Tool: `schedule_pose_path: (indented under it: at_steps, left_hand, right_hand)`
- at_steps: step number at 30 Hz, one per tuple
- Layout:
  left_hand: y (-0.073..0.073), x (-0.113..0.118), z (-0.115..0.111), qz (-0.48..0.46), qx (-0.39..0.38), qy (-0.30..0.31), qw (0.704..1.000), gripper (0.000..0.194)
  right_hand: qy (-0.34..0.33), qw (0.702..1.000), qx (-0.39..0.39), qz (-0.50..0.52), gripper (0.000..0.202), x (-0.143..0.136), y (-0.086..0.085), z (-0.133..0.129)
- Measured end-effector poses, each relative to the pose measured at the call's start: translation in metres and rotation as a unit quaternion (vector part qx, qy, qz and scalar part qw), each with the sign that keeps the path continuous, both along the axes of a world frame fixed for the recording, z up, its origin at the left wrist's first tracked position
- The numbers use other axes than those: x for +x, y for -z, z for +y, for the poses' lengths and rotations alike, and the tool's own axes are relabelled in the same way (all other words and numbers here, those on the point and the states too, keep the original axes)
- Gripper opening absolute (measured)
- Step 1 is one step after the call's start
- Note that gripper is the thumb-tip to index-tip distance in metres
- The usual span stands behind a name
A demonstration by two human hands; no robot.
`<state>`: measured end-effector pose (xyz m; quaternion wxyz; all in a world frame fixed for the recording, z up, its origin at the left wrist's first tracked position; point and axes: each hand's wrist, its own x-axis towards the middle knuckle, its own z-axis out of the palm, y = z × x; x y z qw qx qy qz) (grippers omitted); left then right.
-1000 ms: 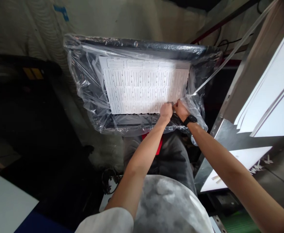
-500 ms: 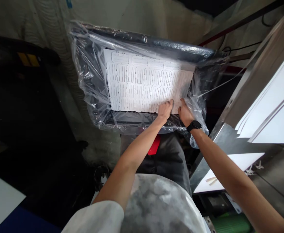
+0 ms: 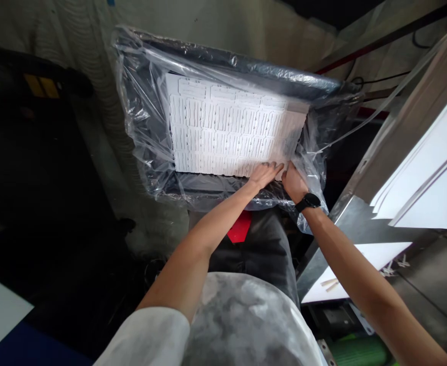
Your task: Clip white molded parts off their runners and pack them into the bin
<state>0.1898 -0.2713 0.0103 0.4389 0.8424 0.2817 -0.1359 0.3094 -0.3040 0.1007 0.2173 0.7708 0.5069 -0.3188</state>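
A gray and white shirt point(image 3: 242, 315) is closest, then dark pants point(image 3: 265, 244). The right hand point(image 3: 294, 183), with a black watch point(image 3: 309, 202) on its wrist, bends its fingers beside the left hand point(image 3: 265, 175), whose fingers stretch over the white cut-out sheet point(image 3: 227, 127). I can't tell if either pinches anything. The sheet lies in a dark bin point(image 3: 269, 76) lined with clear plastic point(image 3: 133, 109).

I see open air above the white sheet point(image 3: 227, 122)'s far half; plastic film point(image 3: 315, 170) and a pale strand point(image 3: 398, 93) obstruct its right side.
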Motion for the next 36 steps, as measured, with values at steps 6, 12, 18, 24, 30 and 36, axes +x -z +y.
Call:
schedule_pose_path:
  at_steps: [6, 12, 18, 24, 30, 36]
  left_hand:
    - [0.011, 0.012, -0.003, -0.037, 0.001, 0.033, 0.999, 0.043]
    - [0.004, 0.012, -0.003, -0.099, 0.030, 0.035, 0.994, 0.039]
    - [0.001, 0.003, 0.001, -0.112, 0.042, 0.037, 0.992, 0.041]
    - [0.002, 0.003, 0.002, -0.114, 0.043, 0.060, 0.991, 0.043]
    - [0.002, 0.012, 0.002, -0.115, 0.043, 0.075, 0.990, 0.041]
    - [-0.003, 0.005, 0.005, -0.148, 0.022, 0.118, 0.982, 0.041]
  right_hand:
    - [0.039, 0.997, 0.001, -0.072, 0.064, -0.003, -0.060, -0.039]
    - [0.084, 0.986, 0.071, -0.122, 0.057, -0.010, -0.088, -0.083]
    - [0.150, 0.977, 0.089, -0.123, 0.064, -0.002, -0.075, -0.103]
    - [0.241, 0.954, 0.064, -0.163, 0.066, 0.002, -0.059, -0.108]
    - [0.273, 0.950, 0.013, -0.152, 0.059, 0.016, -0.050, -0.098]
    - [0.234, 0.966, -0.069, -0.083, 0.040, 0.021, -0.069, -0.093]
